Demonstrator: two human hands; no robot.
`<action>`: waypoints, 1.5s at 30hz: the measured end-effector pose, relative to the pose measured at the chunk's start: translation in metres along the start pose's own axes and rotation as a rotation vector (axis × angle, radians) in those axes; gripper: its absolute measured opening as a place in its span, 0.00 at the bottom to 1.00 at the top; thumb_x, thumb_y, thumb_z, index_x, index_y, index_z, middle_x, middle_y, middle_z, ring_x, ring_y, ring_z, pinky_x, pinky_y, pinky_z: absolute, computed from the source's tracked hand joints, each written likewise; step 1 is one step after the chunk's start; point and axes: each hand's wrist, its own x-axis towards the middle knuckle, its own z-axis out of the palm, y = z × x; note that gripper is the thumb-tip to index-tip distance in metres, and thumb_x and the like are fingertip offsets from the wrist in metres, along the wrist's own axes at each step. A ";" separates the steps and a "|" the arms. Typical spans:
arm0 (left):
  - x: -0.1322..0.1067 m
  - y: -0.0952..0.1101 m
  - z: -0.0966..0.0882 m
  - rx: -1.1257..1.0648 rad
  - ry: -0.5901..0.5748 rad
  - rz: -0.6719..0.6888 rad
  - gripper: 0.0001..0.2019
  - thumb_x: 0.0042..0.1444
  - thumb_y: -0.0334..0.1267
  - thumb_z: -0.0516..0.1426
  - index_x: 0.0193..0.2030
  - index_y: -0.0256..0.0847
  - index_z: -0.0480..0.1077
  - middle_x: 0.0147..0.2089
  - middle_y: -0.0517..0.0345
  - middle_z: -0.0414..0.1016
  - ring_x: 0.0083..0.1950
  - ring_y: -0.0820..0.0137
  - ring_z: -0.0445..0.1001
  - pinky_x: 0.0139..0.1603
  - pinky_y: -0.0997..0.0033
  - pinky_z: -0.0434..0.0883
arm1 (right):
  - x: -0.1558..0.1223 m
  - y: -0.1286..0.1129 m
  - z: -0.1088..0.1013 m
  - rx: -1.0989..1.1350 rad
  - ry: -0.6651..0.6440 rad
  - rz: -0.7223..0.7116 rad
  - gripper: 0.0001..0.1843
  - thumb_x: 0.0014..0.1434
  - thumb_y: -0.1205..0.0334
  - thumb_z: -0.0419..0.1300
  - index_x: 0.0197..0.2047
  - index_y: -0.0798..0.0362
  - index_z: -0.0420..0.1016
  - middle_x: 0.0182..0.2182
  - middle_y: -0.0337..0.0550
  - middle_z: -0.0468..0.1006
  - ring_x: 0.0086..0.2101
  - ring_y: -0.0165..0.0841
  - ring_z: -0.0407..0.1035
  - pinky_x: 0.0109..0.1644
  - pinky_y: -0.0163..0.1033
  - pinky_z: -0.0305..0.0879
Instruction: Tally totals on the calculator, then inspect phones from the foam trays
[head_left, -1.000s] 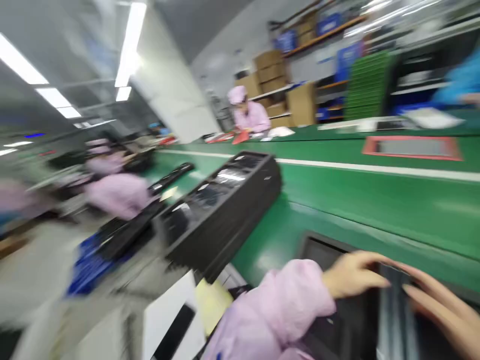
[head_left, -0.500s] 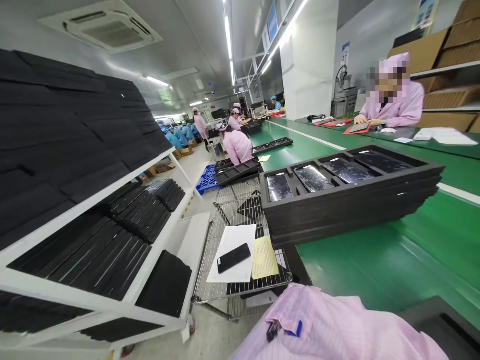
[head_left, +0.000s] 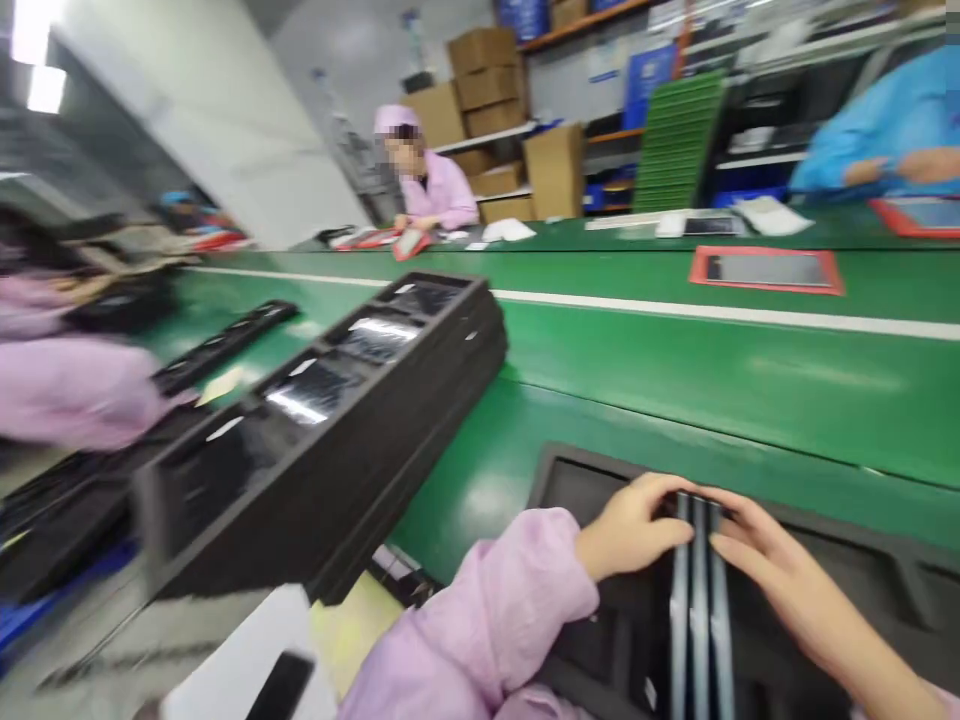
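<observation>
My left hand [head_left: 634, 525] and my right hand [head_left: 757, 550] close from either side on a small upright stack of thin dark panels [head_left: 697, 600], standing on edge. The stack sits over a black foam tray [head_left: 570, 480] at the near edge of the green workbench. My left arm wears a pink sleeve [head_left: 487, 620]. Fingers of both hands curl against the panels' top edges. The picture is blurred by head motion.
A tall stack of black trays [head_left: 337, 410] with glossy phone screens stands to the left on the green conveyor [head_left: 712, 370]. A red-framed panel [head_left: 765, 270] lies farther back. Co-workers in pink [head_left: 431, 185] and blue [head_left: 885, 140] sit across; another pink-clad person [head_left: 67, 385] at left.
My view swung left to a shelf rack and wire cart half a second ago, then back right to the bench. My hands are again in sight, pressed together on the panel stack.
</observation>
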 end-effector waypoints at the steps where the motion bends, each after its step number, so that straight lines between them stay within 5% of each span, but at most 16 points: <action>1: 0.001 -0.003 -0.003 -0.036 -0.042 0.005 0.22 0.46 0.24 0.57 0.50 0.37 0.68 0.53 0.47 0.69 0.57 0.58 0.68 0.60 0.56 0.64 | -0.003 0.001 -0.003 0.046 -0.002 0.086 0.25 0.55 0.40 0.59 0.49 0.48 0.68 0.31 0.42 0.74 0.32 0.40 0.72 0.39 0.46 0.72; 10: -0.001 -0.005 -0.019 -0.171 -0.264 0.010 0.28 0.41 0.30 0.59 0.53 0.41 0.61 0.54 0.50 0.62 0.61 0.57 0.61 0.64 0.52 0.55 | -0.003 -0.002 -0.001 0.275 -0.156 0.247 0.31 0.51 0.52 0.63 0.56 0.49 0.57 0.30 0.37 0.66 0.35 0.36 0.67 0.40 0.43 0.65; 18: 0.001 -0.010 -0.020 -0.196 -0.288 -0.005 0.29 0.44 0.34 0.61 0.55 0.41 0.60 0.61 0.47 0.53 0.66 0.57 0.53 0.66 0.54 0.49 | -0.002 -0.006 0.003 0.260 -0.066 0.283 0.27 0.50 0.52 0.61 0.51 0.49 0.60 0.29 0.36 0.66 0.36 0.38 0.67 0.42 0.45 0.64; 24: 0.002 -0.009 -0.019 -0.220 -0.280 -0.007 0.29 0.43 0.32 0.61 0.54 0.42 0.60 0.59 0.48 0.56 0.65 0.57 0.55 0.66 0.55 0.49 | 0.003 -0.005 0.014 0.124 0.064 0.310 0.23 0.48 0.51 0.56 0.47 0.50 0.60 0.27 0.35 0.64 0.31 0.35 0.64 0.37 0.42 0.61; 34: 0.004 -0.007 -0.020 -0.299 -0.305 -0.027 0.29 0.41 0.29 0.61 0.53 0.42 0.60 0.56 0.50 0.63 0.62 0.57 0.59 0.64 0.57 0.53 | 0.004 -0.005 0.017 0.090 0.076 0.310 0.25 0.44 0.55 0.57 0.47 0.50 0.59 0.25 0.33 0.62 0.27 0.33 0.61 0.33 0.39 0.60; 40: 0.000 -0.005 -0.024 -0.199 -0.383 -0.025 0.36 0.40 0.26 0.60 0.59 0.44 0.55 0.62 0.49 0.58 0.65 0.57 0.56 0.65 0.55 0.51 | -0.001 -0.008 0.004 0.135 -0.154 0.297 0.35 0.46 0.57 0.60 0.57 0.50 0.53 0.32 0.37 0.64 0.31 0.33 0.63 0.35 0.40 0.61; 45: -0.001 -0.008 -0.025 -0.232 -0.412 -0.024 0.37 0.43 0.31 0.62 0.61 0.43 0.54 0.65 0.46 0.55 0.67 0.55 0.52 0.66 0.54 0.49 | -0.005 -0.006 -0.004 0.124 -0.208 0.259 0.38 0.50 0.53 0.60 0.61 0.51 0.50 0.35 0.39 0.64 0.32 0.33 0.63 0.36 0.41 0.63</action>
